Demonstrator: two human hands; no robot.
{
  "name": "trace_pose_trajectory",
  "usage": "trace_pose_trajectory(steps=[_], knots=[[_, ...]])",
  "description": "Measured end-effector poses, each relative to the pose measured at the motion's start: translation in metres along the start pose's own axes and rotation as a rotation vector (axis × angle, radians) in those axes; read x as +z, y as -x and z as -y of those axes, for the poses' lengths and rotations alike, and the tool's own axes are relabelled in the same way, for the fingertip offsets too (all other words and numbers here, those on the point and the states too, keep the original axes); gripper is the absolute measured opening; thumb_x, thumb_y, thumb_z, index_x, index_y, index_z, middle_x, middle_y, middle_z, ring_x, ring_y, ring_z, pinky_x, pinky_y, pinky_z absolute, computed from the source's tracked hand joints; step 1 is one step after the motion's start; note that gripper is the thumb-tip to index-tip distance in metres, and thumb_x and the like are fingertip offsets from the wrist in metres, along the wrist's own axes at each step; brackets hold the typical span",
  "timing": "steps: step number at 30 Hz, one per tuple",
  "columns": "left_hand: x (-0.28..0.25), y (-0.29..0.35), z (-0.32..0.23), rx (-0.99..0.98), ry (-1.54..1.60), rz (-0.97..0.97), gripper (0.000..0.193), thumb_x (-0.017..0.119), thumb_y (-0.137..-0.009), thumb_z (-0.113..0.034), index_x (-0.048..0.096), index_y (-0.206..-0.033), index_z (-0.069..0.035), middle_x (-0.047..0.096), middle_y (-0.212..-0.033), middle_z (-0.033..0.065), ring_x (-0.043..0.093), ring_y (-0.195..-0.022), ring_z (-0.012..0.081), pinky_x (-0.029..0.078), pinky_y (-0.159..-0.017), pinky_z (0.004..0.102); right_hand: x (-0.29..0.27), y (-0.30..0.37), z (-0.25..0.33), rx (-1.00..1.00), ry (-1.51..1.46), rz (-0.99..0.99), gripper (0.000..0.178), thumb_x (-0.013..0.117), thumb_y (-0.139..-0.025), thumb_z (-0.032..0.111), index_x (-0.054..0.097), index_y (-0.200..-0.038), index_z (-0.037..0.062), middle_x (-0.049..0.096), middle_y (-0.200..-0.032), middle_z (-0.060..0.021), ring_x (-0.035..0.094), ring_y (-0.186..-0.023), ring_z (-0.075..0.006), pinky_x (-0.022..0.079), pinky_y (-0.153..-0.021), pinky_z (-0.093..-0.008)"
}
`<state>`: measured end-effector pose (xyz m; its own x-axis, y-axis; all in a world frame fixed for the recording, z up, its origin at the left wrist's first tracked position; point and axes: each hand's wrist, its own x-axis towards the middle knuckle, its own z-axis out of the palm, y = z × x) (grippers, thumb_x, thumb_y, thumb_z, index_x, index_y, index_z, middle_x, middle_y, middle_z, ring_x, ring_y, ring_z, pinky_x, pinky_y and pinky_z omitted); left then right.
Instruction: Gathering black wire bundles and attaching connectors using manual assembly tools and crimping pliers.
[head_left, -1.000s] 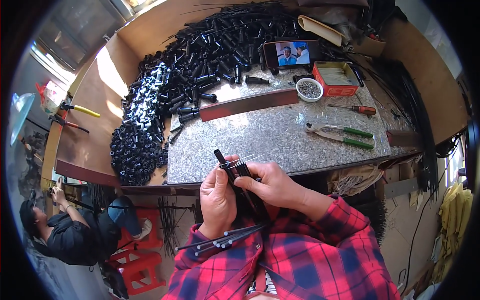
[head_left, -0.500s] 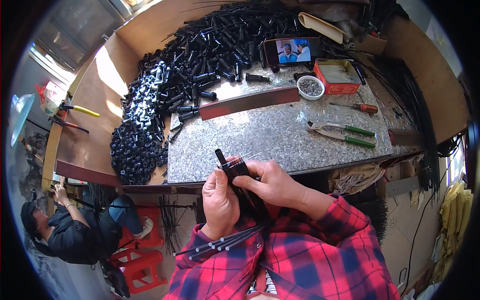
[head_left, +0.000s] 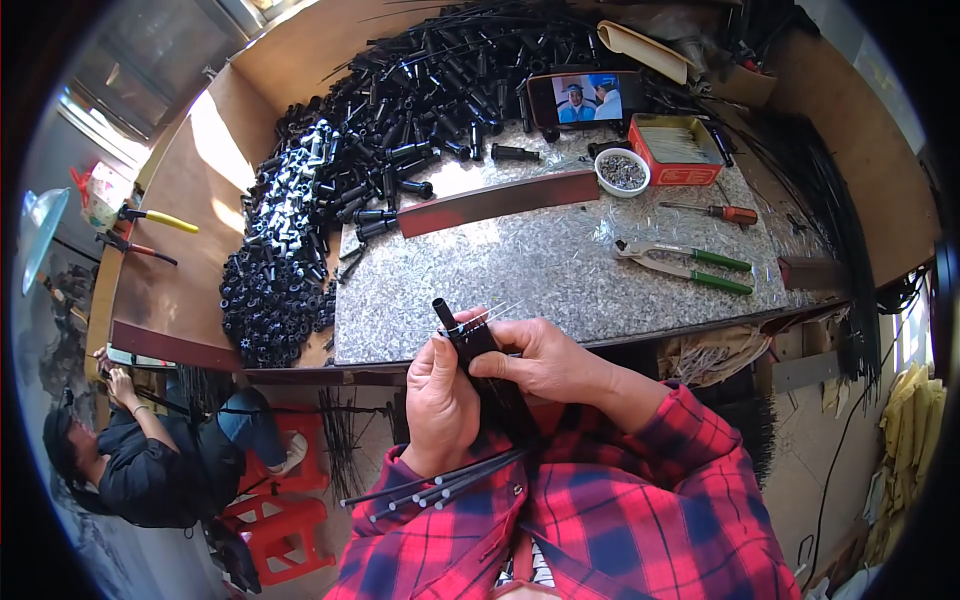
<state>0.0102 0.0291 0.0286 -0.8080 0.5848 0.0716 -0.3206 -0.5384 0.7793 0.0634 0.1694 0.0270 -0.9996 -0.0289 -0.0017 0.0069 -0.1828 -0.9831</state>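
While held upright just off the near edge of the counter (head_left: 560,270), clamped from both sides: short black sleeve (head_left: 462,335), top end poking above the fingers. Left hand (head_left: 440,400) clenched around its lower part, thumb up along the side. Right hand (head_left: 545,362) closed on it from the other side, fingertips pressing the body, with a few thin pale strands (head_left: 497,312) sticking out slantwise by the top. Looks like a fitting or threading step, strands and sleeve being brought together. Likely calls next for a steady left grip and fine fingertip work from the right, keeping the strands lined up with the sleeve's mouth.

Below the left wrist, against the red plaid shirt: bundle of long black rods (head_left: 440,485), lying slantwise, apparently tucked there rather than gripped.

Farther out on the counter: green-handled pliers (head_left: 690,265), orange-handled screwdriver (head_left: 715,212), white bowl (head_left: 622,170) of small bits, red tin (head_left: 675,150), dark red bar (head_left: 497,202), phone (head_left: 585,98) propped and showing a video. Beyond and to the left, a big heap of black tubes (head_left: 420,90).

Hard to make out: lower end of the sleeve, buried in the palms; whether the strands pass into it or only lie alongside; what exactly fills the bowl. Cut off by the counter edge and the lens rim: another person (head_left: 130,460) seated low at the left beside a red stool (head_left: 275,480).
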Motion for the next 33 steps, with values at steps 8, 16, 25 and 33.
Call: trace_pose_trajectory(steps=[8,16,25,33], knots=[[-0.007,0.001,-0.001,-0.039,0.055,0.030,0.038,0.045,-0.098,-0.029,0.053,-0.118,0.002,0.058,-0.118,0.0146,0.056,-0.108,0.0219,0.042,-0.095,0.0366,-0.003,0.000,0.007,0.082,-0.167,0.090,0.018,0.060,-0.091,0.016,0.065,-0.095,-0.0014,0.062,-0.084,0.0038,0.051,-0.080,-0.0037,0.044,-0.073,-0.0230],[-0.016,0.001,-0.002,-0.075,0.079,0.076,0.037,0.045,-0.097,-0.027,0.050,-0.123,-0.001,0.051,-0.128,0.0161,0.049,-0.119,0.0265,0.036,-0.101,0.0406,-0.007,-0.006,0.003,0.133,-0.135,0.117,0.020,0.062,-0.090,0.022,0.066,-0.092,0.0028,0.059,-0.077,0.0064,0.047,-0.066,-0.0009,0.038,-0.055,-0.0200],[-0.013,-0.002,-0.002,-0.081,0.085,0.122,0.038,0.038,-0.099,-0.029,0.047,-0.125,-0.002,0.042,-0.136,0.0206,0.038,-0.129,0.0297,0.028,-0.107,0.0436,-0.006,-0.010,-0.002,0.137,-0.097,0.116,0.020,0.064,-0.089,0.025,0.068,-0.088,0.0054,0.055,-0.069,0.0082,0.040,-0.054,0.0005,0.028,-0.045,-0.0191],[0.000,-0.001,0.002,-0.042,-0.040,0.023,0.041,0.037,-0.099,-0.029,0.046,-0.126,0.001,0.043,-0.136,0.0208,0.042,-0.125,0.0274,0.030,-0.105,0.0399,-0.013,-0.008,0.005,0.189,-0.078,0.137,0.020,0.063,-0.089,0.022,0.068,-0.091,0.0027,0.059,-0.074,0.0057,0.047,-0.062,-0.0011,0.037,-0.052,-0.0200]])
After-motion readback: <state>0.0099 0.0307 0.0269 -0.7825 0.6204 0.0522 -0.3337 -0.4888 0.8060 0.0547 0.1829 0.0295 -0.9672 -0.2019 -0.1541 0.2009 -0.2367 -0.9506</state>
